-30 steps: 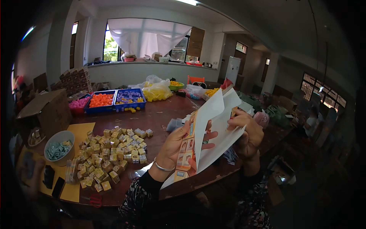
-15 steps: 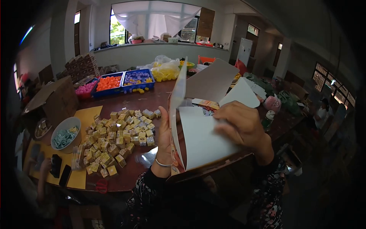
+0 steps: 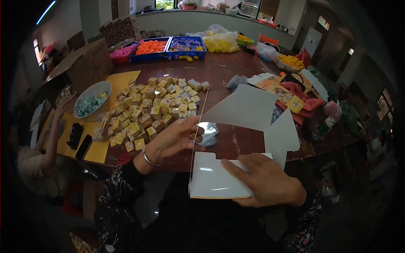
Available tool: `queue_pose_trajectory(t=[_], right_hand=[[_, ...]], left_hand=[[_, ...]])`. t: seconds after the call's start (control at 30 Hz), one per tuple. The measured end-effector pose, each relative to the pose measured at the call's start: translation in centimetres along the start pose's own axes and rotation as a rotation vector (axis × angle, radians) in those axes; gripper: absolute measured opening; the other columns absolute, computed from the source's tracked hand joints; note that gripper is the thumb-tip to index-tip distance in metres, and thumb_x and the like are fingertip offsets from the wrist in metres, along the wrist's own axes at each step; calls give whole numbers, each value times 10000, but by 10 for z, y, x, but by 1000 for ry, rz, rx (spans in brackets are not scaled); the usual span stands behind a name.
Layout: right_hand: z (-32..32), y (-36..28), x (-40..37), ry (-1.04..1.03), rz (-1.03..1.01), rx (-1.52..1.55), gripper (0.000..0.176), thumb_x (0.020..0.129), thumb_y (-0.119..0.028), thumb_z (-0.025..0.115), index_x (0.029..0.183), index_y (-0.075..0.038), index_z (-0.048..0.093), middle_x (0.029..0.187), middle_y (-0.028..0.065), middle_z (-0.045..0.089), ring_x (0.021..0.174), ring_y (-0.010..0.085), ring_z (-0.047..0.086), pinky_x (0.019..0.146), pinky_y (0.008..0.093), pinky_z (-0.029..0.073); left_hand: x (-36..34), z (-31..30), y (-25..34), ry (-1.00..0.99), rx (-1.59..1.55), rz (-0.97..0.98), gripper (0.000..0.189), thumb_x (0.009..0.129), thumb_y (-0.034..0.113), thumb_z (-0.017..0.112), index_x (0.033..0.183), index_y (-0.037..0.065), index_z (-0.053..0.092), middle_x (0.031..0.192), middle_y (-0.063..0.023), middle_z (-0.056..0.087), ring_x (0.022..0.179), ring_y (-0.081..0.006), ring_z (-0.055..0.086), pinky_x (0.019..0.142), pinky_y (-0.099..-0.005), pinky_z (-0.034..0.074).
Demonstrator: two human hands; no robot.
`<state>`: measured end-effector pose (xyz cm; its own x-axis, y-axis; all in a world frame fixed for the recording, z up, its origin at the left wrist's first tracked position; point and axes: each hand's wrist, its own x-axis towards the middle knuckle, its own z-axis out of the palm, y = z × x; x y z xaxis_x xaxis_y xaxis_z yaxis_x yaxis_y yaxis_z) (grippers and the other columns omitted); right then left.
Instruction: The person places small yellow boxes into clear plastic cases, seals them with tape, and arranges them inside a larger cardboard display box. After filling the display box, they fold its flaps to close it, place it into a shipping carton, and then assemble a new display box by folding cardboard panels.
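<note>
A thin cardboard box (image 3: 219, 179), white inside with an orange edge, stands partly opened in front of me, its panels and flaps spread. My left hand (image 3: 179, 137), a silver bangle at its wrist, has its thumb and fingers at the upright left panel, which shows nearly edge-on. My right hand (image 3: 268, 179) grips the near white panel, thumb and fingers over its top. Loose flaps stick out at the far side and right. Behind the left hand lies a clear plastic bag (image 3: 206, 134), partly covered. A heap of small yellow boxes (image 3: 154, 107) sits left of it.
Blue trays (image 3: 185, 48) of orange and purple pieces stand at the back. A white bowl (image 3: 93, 99) of sachets is at left, beside another person's arm (image 3: 55, 126). Printed cardboard (image 3: 291, 99) and red cloth lie right, near a basket of yellow pieces (image 3: 291, 62).
The box has come down and swung open, showing the table between its panels. My right hand has moved lower on the white panel; my left hand has shifted lower. The view has tilted downward.
</note>
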<state>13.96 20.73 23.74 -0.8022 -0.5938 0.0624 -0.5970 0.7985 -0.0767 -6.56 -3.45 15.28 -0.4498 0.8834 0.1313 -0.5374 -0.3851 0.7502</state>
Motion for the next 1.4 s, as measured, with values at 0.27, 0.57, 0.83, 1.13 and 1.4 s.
queue_pose_trajectory(t=[0.27, 0.57, 0.83, 1.13, 1.4], right_hand=[[24, -26, 33, -63, -122, 1, 899, 755, -373, 848, 1462, 52, 489, 1178, 295, 564, 1053, 402, 598, 977, 494, 485], [39, -34, 42, 18, -142, -15, 913, 740, -393, 858, 1464, 32, 499, 1181, 313, 560, 1086, 428, 590, 1021, 530, 468], [30, -41, 21, 137, -112, 11, 781, 820, -427, 822, 1447, -46, 553, 1347, 322, 544, 1230, 415, 593, 1091, 536, 467], [51, 74, -10, 597, 245, 1203, 1063, 804, -538, 846, 1603, -80, 314, 1484, 218, 509, 1397, 338, 502, 1073, 483, 506], [91, 63, 26, 491, 500, 1184, 974, 906, -157, 747, 1649, -17, 134, 1530, 218, 448, 1374, 265, 489, 1156, 382, 367]], left_hand=[[-46, 27, 7, 510, 579, -45, 933, 748, 322, 952, 1420, -82, 446, 1214, -191, 650, 1105, -258, 682, 973, -371, 557], [-49, 22, -25, 695, 610, 76, 596, 858, 120, 813, 1324, -48, 482, 1146, -158, 661, 1007, -211, 700, 867, -350, 591], [-52, 11, -47, 601, 413, 40, 649, 875, 113, 792, 1407, -19, 443, 1221, -151, 643, 1080, -217, 683, 916, -355, 574], [-48, 33, -44, 585, 511, 46, 647, 881, 89, 780, 1410, -15, 422, 1230, -160, 636, 1088, -240, 682, 930, -375, 575], [-48, 29, -52, 636, 518, 27, 680, 880, 113, 764, 1466, 12, 435, 1257, -120, 626, 1115, -192, 648, 940, -339, 552]])
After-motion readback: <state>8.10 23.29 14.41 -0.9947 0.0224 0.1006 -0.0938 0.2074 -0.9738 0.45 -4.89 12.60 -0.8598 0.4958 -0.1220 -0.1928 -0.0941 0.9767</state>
